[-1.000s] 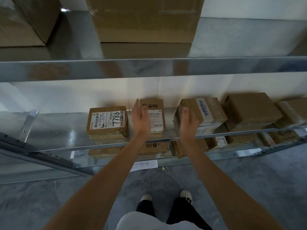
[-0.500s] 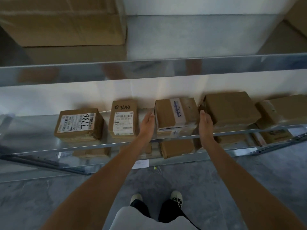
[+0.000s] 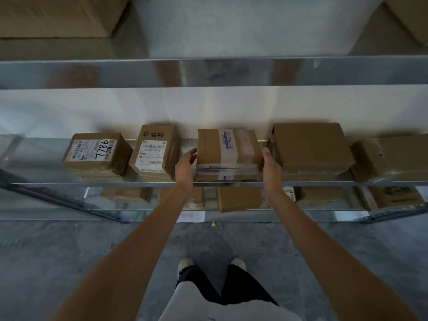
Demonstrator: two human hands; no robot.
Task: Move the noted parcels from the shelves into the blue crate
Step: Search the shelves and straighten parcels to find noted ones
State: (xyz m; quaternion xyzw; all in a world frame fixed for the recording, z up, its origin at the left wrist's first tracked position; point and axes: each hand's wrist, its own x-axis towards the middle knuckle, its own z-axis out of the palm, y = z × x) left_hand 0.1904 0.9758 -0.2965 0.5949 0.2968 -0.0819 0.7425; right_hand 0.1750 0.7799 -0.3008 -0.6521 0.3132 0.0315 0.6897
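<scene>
A taped brown parcel with a blue-printed label (image 3: pixel 228 151) sits on the middle metal shelf (image 3: pixel 69 181). My left hand (image 3: pixel 185 167) presses its left side and my right hand (image 3: pixel 271 167) presses its right side, so both grip it. Left of it stand a parcel marked 3644 (image 3: pixel 155 151) and one marked 7786 (image 3: pixel 97 154). A larger plain brown parcel (image 3: pixel 310 147) lies just right of my right hand. The blue crate is out of view.
The upper shelf beam (image 3: pixel 208 70) runs across above my hands, with big cartons (image 3: pixel 58 15) on it. More parcels (image 3: pixel 238 198) lie on the lower shelf. Another box (image 3: pixel 393 156) sits at far right. Grey floor and my shoes (image 3: pixel 185 265) are below.
Both hands shifted right from the 3644 parcel to the taped parcel and closed onto its two sides. The view moved right as well.
</scene>
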